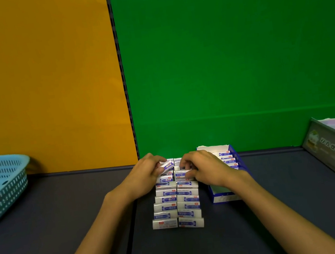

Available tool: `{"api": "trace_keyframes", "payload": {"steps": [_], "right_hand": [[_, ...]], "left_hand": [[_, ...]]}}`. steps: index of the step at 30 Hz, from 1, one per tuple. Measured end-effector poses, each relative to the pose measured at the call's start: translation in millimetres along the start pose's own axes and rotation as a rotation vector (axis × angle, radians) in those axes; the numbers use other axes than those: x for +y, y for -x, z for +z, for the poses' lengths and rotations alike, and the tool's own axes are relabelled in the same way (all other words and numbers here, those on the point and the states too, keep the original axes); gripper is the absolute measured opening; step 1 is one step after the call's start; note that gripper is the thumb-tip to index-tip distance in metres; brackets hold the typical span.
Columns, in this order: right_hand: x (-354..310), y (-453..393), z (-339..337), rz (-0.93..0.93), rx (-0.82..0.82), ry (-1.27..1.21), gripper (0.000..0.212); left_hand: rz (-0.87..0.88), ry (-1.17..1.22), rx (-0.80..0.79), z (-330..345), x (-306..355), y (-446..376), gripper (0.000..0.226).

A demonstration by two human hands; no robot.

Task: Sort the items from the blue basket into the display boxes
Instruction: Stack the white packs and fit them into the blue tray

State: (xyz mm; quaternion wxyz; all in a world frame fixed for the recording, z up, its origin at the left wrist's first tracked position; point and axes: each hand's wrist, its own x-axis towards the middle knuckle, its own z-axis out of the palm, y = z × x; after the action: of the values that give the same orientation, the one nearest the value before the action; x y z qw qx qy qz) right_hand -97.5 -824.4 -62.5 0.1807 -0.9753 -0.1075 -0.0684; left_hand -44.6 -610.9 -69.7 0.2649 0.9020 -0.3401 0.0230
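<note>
- Head view: left hand (147,172) pinches one small packet (167,166) at frame centre; right hand (200,168) grips another in the two packet rows (176,203) on the table (68,226)
- Display box (225,196) just right of the rows, partly filled; blue basket (0,184) at left edge
- Step looks like lining up packets; next, carrying them into the box

Two bare forearms come into view from the bottom edge, and there's no sleeve on either one as far as the picture reaches. No watch, no bracelet, no band at either wrist. The left hand (147,173) is bare too, no glove, no ring that can be made out. Same story on the right hand (202,169): uncovered, fingers plain, nothing worn. Both arms are slim and smooth from wrist down to the frame edge. Nails are too small and blurred to say anything about them.
</note>
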Motion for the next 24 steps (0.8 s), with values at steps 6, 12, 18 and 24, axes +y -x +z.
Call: {"api": "trace_keyframes", "payload": {"steps": [6, 12, 18, 24], "right_hand": [[6.6, 0.6, -7.4, -0.010, 0.045, -0.143, 0.020], [15.8, 16.1, -26.6, 0.107, 0.141, -0.498, 0.025], [34.3, 29.8, -44.8, 0.149, 0.194, -0.490, 0.029], [61.6, 43.6, -54.3, 0.179, 0.180, -0.316, 0.019]], "left_hand": [[0.010, 0.076, 0.015, -5.2, 8.8, -5.1, 0.023], [0.004, 0.223, 0.043, -2.6, 26.1, -14.1, 0.017], [0.037, 0.266, 0.023, 2.7, 54.2, -20.6, 0.020], [0.108, 0.206, 0.034, 17.9, 79.5, -32.6, 0.017]]}}
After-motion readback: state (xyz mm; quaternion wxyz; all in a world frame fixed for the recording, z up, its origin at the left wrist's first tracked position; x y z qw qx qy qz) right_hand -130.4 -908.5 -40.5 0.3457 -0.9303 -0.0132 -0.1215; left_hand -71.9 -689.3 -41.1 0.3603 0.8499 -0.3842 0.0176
